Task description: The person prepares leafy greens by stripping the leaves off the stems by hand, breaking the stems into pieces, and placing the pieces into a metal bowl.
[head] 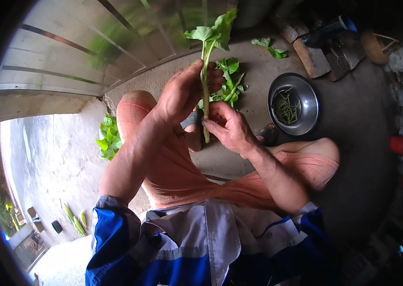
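My left hand [187, 84] holds a leafy green stem [206, 94] partway up, its thumb and fingers around it just below the leaves [215, 30]. The stem stands nearly lengthwise before me, with a pale, bare lower end. My right hand [231, 128] pinches that lower part between thumb and forefinger. Behind my hands, a small heap of green leaves and stems [235, 85] lies on the concrete floor. To its right sits a shiny metal bowl [308, 107] with several short stem pieces [287, 109] inside.
More leaves [109, 137] lie beyond my left knee, and loose leaves [271, 48] lie near the bricks [312, 59]. A metal door panel [90, 43] rises at the upper left. Ears of corn in husks [75, 220] lie at the lower left. A red object [397, 144] stands far right.
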`<state>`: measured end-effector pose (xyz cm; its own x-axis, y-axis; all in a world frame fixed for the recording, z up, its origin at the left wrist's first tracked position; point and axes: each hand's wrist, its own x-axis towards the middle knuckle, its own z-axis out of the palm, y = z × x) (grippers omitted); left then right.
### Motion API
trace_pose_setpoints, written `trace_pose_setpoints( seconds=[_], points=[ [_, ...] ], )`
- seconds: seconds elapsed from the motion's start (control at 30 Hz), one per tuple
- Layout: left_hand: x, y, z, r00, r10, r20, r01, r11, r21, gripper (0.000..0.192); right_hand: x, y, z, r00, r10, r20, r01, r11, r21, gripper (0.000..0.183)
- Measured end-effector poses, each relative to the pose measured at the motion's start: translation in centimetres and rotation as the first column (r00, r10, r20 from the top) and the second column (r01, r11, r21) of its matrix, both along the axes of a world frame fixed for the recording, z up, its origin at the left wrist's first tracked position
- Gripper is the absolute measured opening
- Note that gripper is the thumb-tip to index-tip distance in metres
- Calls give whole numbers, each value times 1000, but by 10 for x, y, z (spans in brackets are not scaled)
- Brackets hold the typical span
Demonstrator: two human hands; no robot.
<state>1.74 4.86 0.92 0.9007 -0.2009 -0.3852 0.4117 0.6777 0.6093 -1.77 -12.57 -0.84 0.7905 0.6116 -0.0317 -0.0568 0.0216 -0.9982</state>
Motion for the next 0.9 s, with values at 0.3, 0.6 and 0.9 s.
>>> trace_pose_setpoints(
  seconds=[0.3,0.6,0.9],
  points=[
    [-6,-2,3,991,-105,83,89,979,186,41,10,-25,-10,996,-53,-76,50,998,-45,26],
    [-9,0,1,976,-174,135,113,922,371,23,10,-27,-12,990,57,-131,-63,997,-43,27],
    [-15,-17,-5,928,-340,150,156,722,674,16,25,-25,-20,923,-345,173,346,938,23,28]
  ],
)
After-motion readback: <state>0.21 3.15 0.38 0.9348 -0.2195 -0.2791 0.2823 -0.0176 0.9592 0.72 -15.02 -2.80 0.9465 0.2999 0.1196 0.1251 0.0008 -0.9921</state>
